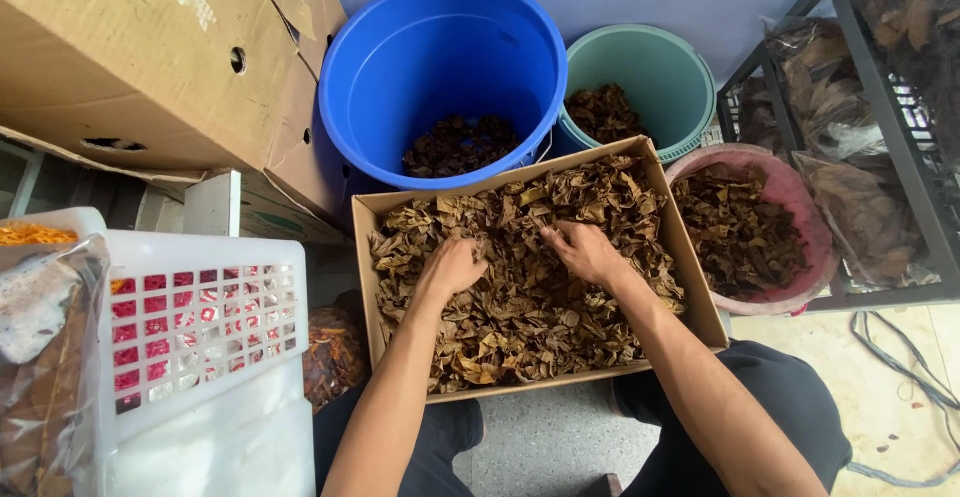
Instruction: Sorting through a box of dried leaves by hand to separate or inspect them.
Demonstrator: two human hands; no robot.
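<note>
A shallow cardboard box point(700, 302) sits on my lap, filled with dried brown leaf pieces point(530, 307). My left hand point(452, 267) rests in the pile left of centre, its fingers curled into the leaves. To its right, my right hand point(582, 249) has its fingers spread and dug into the leaves. The fingertips of both hands are partly buried, so I cannot see which pieces they hold.
Behind the box stand a blue bucket point(345, 77) with dark pieces, a green bucket point(690, 77) and a pink basin point(800, 197) of dried leaves. A large carton point(150, 57) is at the upper left, a white crate point(200, 257) at the left, a black wire rack point(880, 87) at the right.
</note>
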